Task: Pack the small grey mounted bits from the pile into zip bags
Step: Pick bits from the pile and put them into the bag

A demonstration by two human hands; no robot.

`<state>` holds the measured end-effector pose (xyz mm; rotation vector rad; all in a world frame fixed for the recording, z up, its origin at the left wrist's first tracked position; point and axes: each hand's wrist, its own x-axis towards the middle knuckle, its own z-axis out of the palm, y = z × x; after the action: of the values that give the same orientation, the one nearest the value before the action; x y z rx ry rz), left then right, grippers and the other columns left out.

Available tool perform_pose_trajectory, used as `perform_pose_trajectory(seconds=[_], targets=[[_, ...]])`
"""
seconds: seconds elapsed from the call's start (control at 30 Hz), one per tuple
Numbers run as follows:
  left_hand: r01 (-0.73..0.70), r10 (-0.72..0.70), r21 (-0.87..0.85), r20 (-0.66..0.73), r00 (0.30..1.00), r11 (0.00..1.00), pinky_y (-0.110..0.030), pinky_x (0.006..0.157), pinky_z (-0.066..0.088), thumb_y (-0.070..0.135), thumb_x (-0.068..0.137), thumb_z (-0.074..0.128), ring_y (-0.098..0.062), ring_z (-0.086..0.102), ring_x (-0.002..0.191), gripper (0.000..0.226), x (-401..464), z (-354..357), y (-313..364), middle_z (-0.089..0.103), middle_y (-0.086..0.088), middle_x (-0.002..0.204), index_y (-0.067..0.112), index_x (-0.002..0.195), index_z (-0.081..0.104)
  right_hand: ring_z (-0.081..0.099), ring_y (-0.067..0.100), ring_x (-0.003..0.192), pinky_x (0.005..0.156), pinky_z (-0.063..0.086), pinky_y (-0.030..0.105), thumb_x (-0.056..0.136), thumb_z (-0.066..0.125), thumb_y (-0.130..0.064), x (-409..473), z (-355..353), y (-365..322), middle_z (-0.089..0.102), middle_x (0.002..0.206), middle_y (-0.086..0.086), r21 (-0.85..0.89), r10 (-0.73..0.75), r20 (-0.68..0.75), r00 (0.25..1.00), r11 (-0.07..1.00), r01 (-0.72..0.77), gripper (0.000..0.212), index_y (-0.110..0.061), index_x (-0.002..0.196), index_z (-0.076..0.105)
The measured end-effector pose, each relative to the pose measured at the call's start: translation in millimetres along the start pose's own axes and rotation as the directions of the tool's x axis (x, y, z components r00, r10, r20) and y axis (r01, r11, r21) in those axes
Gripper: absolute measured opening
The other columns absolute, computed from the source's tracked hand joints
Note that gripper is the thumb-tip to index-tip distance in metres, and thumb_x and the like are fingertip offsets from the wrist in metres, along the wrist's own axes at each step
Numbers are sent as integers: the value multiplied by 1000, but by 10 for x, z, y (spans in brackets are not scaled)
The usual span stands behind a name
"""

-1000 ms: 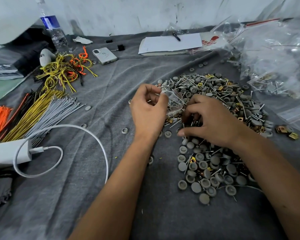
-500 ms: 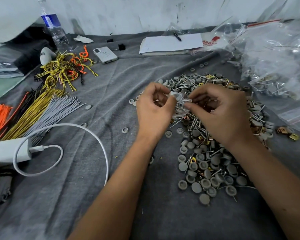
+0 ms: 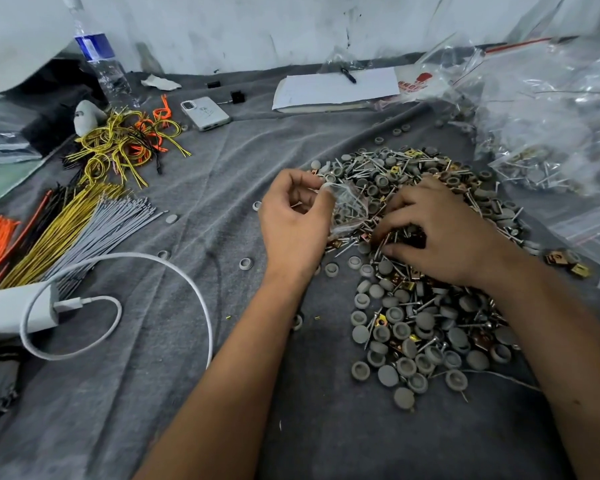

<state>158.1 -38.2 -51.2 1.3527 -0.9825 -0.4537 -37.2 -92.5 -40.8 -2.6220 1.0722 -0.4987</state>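
The left hand (image 3: 297,223) pinched the mouth of a small clear zip bag (image 3: 349,209) between thumb and curled fingers, holding it just above the grey cloth (image 3: 194,393) at the left edge of the pile (image 3: 426,306). The bag hung to the right of that hand, with its body draped toward the pile; the opening probably faced right, though the crumpled film made this hard to confirm. A few pieces already lay inside it.

The right hand (image 3: 444,233) lay palm-down on the middle of the pile, fingers curled and digging among the grey mounted bits (image 3: 388,374). Whether it gripped a bit could not be told, since the fingertips were buried among the metal shanks.

The relation governing the next move was short and lateral: the bag mouth lay just to the left of the right hand's fingertips, near but not touching. The right hand was therefore the nearer one for feeding bits. The bits lay in no common direction, shanks pointing every way, so each would likely need turning shank-first toward the left before entry. Brass-coloured clips (image 3: 409,284) were mixed through the pile and risked being picked up by mistake.

Filled bags (image 3: 534,168) lay at the far right.
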Motion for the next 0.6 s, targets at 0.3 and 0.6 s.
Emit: perform_pose_trajectory(seconds=[0.3,0.6], targets=[[19,-19,-9,22,1000,1000,-59,68,56,17,87,68,-28,60,66,5,-20,2,25,60,-3,69,18,91,64,42,13,109,97,40,38,82,79,-42,-14,-27,-81,58,105,-12,28,17,64,998,999,-18,16,-40,86,64],[-3,2,13,26,1000,1000,-59,69,57,17,88,67,-28,59,64,5,-15,5,17,61,-6,69,17,91,64,64,0,80,72,47,12,85,83,-27,-8,-28,-77,69,86,-17,227,57,-237,970,974,-2,9,-29,88,75]])
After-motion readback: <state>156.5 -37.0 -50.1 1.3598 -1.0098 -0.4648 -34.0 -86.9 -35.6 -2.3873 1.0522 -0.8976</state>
